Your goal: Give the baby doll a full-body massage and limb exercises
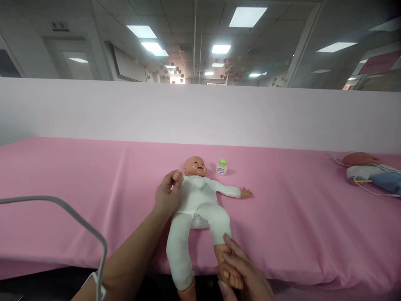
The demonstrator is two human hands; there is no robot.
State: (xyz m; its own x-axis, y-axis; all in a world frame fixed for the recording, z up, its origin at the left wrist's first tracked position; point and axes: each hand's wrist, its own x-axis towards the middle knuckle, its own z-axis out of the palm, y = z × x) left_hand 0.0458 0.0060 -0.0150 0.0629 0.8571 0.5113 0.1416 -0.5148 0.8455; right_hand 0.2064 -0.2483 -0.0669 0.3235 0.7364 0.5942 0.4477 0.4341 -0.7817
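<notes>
A baby doll in a white one-piece suit lies on its back on the pink table, head away from me, legs hanging over the near edge. My left hand grips the doll's raised arm at the wrist, beside its head. My right hand holds the doll's bare foot at the table's front edge. The doll's other arm stretches out flat to the right. A small white bottle with a green cap stands just right of the doll's head.
A second doll with blue and white cloth and thin cords lies at the far right of the table. A white partition runs behind the table. A grey cable loops in at the lower left.
</notes>
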